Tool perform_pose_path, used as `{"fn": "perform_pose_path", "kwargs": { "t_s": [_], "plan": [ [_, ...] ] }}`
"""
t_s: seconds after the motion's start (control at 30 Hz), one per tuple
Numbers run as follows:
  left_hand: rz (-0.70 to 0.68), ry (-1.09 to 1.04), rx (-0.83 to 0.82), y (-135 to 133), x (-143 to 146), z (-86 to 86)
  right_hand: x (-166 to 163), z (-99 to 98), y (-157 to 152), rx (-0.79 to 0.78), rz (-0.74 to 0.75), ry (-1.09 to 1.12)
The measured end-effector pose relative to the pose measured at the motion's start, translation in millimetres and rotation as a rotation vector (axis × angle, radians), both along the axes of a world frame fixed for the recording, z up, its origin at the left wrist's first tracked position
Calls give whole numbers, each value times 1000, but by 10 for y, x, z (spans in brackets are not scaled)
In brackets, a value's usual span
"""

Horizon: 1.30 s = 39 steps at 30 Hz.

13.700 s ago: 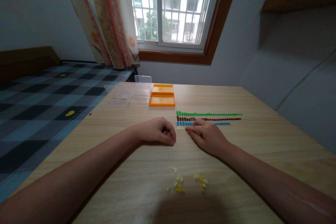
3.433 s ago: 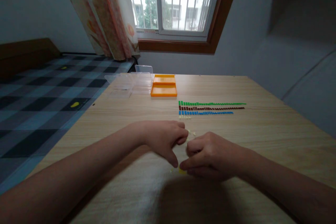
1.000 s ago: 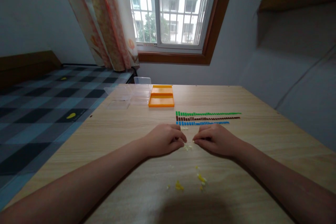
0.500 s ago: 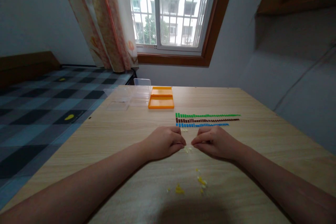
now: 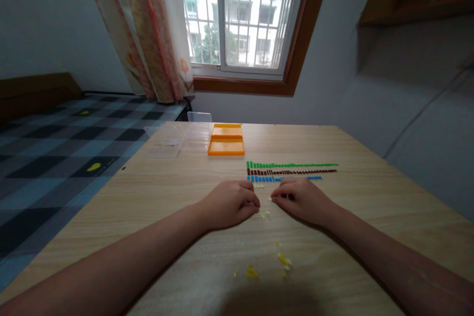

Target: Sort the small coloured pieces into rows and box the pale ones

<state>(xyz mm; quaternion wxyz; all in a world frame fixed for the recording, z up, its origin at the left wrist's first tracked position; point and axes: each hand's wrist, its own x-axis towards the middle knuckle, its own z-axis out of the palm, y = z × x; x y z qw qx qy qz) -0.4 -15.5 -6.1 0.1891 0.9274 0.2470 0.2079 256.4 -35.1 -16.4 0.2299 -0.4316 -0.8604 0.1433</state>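
One pale piece (image 5: 270,199), long axis unclear, sits pinched in the right hand (image 5: 301,199). The left hand (image 5: 230,202) curls, its hold hidden.

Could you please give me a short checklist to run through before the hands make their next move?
1. Right hand has a piece: ok, a small pale piece shows at its fingertips.
2. Left hand has a piece: cannot tell, its fingertips hide what is between them.
3. Green row and brown row in line: ok, both run roughly straight.
4. Blue row fully visible: not ok, the right hand comes up against or over part of it.
5. Yellow pieces spread out singly: not ok, most lie bunched together.
6. Orange case open: ok, it stands open beyond the rows.
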Motion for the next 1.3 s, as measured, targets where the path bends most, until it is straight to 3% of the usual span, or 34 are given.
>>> {"fn": "perform_pose_path", "kwargs": {
  "t_s": [0.17, 0.43, 0.6, 0.9, 1.3],
  "plan": [
    [115, -116, -18, 13, 7, 8, -65, -18, 38, 32, -59, 13],
    [334, -311, -12, 98, -21, -5, 20, 15, 25, 35, 92, 0],
    [333, -313, -21, 89, -5, 3, 45, 23, 29, 6, 115, -31],
    [318, -323, -13, 89, -1, 7, -69, -20, 90, 13, -134, -34],
    [316, -320, -1, 96, 4, -13, -126, -37, 112, 62, -177, -42]
  ]
}}
